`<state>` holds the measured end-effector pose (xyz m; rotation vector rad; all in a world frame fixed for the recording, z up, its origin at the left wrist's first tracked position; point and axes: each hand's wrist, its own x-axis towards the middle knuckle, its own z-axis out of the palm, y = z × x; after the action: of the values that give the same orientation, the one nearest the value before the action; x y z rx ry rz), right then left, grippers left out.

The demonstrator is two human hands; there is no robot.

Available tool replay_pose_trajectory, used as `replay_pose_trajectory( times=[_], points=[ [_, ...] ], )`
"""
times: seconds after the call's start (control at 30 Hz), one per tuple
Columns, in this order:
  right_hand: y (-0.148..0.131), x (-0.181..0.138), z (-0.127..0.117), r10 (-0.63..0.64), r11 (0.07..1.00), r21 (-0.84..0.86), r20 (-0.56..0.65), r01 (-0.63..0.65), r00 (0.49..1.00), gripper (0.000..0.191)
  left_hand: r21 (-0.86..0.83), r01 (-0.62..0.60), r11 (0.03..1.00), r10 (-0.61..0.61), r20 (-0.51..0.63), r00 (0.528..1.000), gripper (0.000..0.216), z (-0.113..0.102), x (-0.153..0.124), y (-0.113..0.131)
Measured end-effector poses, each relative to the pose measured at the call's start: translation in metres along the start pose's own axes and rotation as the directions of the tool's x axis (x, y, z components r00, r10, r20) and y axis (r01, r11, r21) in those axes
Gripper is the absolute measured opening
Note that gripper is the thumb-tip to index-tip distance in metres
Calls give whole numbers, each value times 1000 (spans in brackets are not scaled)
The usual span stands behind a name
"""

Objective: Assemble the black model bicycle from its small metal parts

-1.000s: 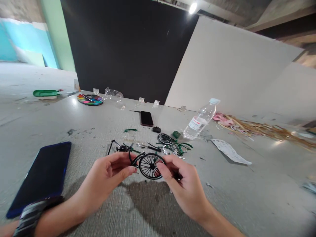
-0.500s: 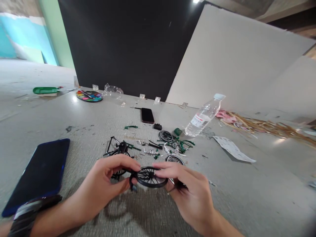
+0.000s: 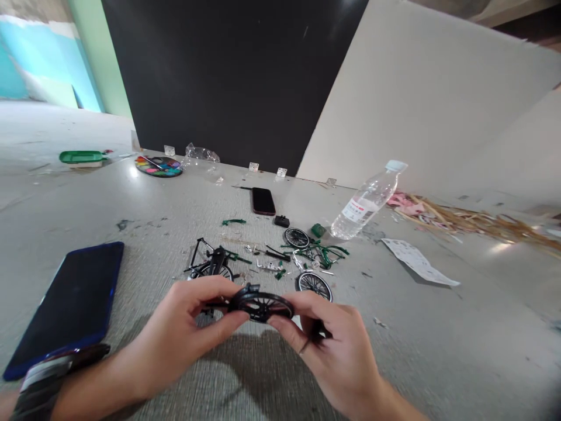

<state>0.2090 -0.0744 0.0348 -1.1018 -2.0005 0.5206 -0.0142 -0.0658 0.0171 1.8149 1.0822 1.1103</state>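
Observation:
Between both hands, held above the floor, is a small black spoked model bicycle wheel (image 3: 274,309), seen nearly edge-on. My left hand (image 3: 188,327) closes on its left side, where a dark curved part (image 3: 245,290) lies against the rim; the fingers partly hide it. My right hand (image 3: 337,339) pinches the wheel's right edge between thumb and fingers. A thin dark thing shows by the right palm, too small to name. Just behind the hands stand a black model bicycle frame (image 3: 214,260) and a loose spoked wheel (image 3: 314,285).
Green bicycle parts (image 3: 326,254) and another wheel (image 3: 297,238) lie farther back. A phone (image 3: 263,200), a tilted bottle (image 3: 366,202), a printed sheet (image 3: 418,263), and a paint palette (image 3: 158,166) are around them. A dark blue-edged tablet (image 3: 72,304) lies left.
The wheel has turned over from showing its spoked face to nearly edge-on, and the curved part has swung to its far side. My left thumb now presses its near side.

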Motion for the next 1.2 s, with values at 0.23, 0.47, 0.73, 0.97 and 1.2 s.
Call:
replay_pose_trajectory(
  times=[0.23, 0.47, 0.73, 0.97, 1.2],
  points=[
    [2, 0, 4, 162, 977, 125, 95, -173, 982, 15, -23, 102, 995, -101, 40, 994, 11, 2, 3, -1],
    [-2, 0, 5, 162, 974, 141, 116, -178, 980, 15, -86, 124, 988, -119, 64, 991, 10, 2, 2, 0],
    [15, 11, -16, 183, 982, -55, 99, -179, 978, 31, -188, 208, 960, -226, -82, 971, 24, -2, 6, 0],
    [-1, -2, 4, -28, 973, -185, 508, 140, 861, 23, -127, 217, 968, -238, -181, 954, 26, -5, 8, 3],
    [4, 2, 11, -191, 922, -236, 408, 306, 893, 10, -128, 234, 964, -255, -189, 948, 27, -5, 8, 5]
  ],
)
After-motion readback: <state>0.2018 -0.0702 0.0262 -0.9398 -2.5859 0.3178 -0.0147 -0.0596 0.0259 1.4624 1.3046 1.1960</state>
